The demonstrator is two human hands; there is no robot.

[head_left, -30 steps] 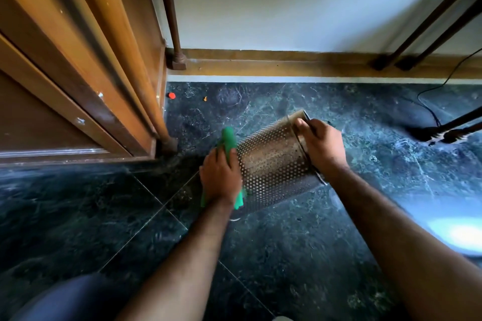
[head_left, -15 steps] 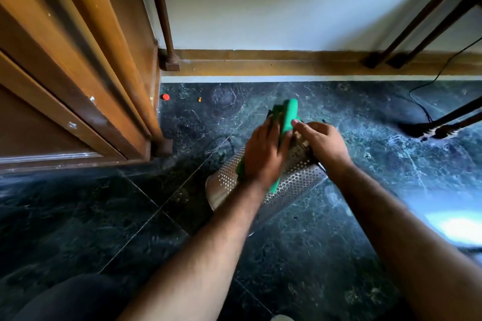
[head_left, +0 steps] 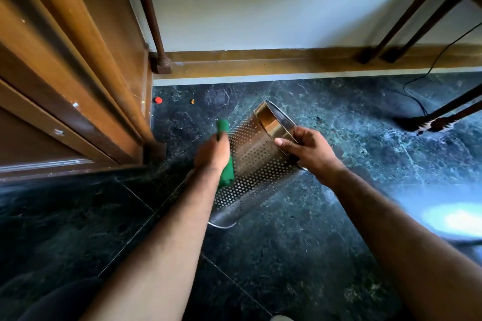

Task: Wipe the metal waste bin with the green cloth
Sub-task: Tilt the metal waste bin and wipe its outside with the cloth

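Down on the dark green marble floor [head_left: 326, 255], the metal waste bin [head_left: 257, 164] lies tilted, its open rim raised toward the wall and its closed end low, nearest the person. Its perforated side faces up and to the left. The right hand [head_left: 309, 151] has its grip clamped on the rim, thumb laid along the outside edge and fingers curled around the far side. The left hand [head_left: 212, 155] has its grip closed on the green cloth [head_left: 226, 172], pressing it flat against the bin's left flank; one end of the cloth sticks out beyond the fingertips, the other bunches below the palm. A wooden door frame [head_left: 78, 73] stands just left of the bin. Near the skirting board [head_left: 260, 62], a small red object [head_left: 158, 100] lies well apart from the bin.
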